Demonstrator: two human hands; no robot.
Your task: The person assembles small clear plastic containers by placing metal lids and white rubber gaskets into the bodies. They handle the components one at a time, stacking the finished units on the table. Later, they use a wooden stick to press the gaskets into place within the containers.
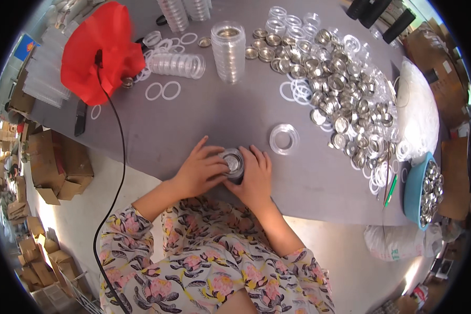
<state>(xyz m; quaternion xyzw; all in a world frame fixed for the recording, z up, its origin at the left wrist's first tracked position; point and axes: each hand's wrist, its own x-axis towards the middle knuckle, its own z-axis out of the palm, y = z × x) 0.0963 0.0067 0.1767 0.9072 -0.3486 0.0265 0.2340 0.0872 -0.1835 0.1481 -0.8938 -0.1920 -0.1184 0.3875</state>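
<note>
Both hands at the near side of the grey counter [193,118]. Clear round container [234,164] with silvery piece inside sits between them, close to the counter's near edge. Left hand [203,163]: grip holds the container's left side, fingers bent over its rim. Right hand [254,171]: grip curls round the right side, thumb at the near edge. Clear round dish [273,140] lies just beyond, to the right; tall stack of clear cups [228,57] farther off.
</note>
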